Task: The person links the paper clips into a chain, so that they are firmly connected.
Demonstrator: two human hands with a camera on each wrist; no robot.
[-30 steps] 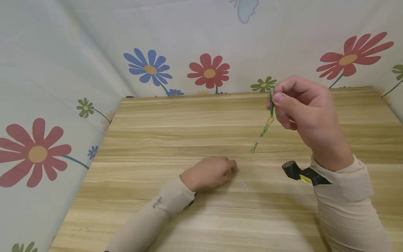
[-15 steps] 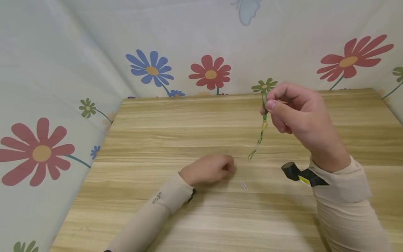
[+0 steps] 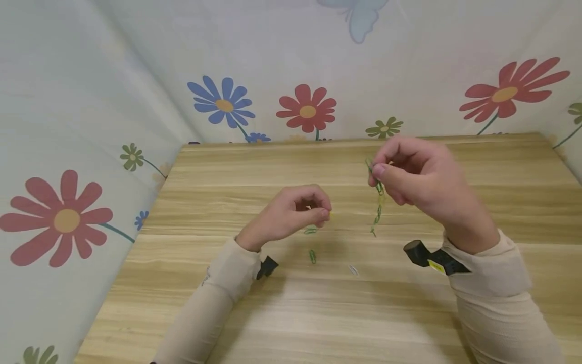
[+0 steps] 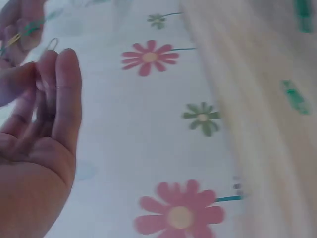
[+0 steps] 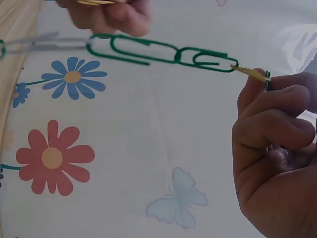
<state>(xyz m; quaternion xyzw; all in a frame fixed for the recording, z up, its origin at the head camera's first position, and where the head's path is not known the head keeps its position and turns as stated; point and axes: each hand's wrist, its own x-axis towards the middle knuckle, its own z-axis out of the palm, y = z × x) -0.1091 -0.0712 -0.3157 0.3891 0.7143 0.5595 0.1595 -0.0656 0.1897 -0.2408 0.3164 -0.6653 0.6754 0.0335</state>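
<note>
My right hand (image 3: 423, 182) pinches the upper part of a paper clip chain (image 3: 378, 215) between thumb and index finger. Green, yellow and pale clips link up in it, and it hangs above the table. In the right wrist view, two green paper clips (image 5: 133, 49) of the chain run on into a blurred pale clip (image 5: 47, 44). To the left, my left hand (image 3: 291, 212) is raised over the table and pinches a yellow paper clip (image 4: 53, 43), whose looped end sticks out past the fingertips. A gap separates the two hands.
Two loose green paper clips (image 3: 312, 257) lie on the wooden table (image 3: 218, 202) below my left hand. A white paper clip (image 3: 353, 270) lies to their right. Flower-printed cloth (image 3: 254, 60) stands behind the table and along its left side.
My left hand has risen off the tabletop with the yellow paper clip, uncovering the green clips beneath. My right hand has come lower and slightly left, the chain swaying with it.
</note>
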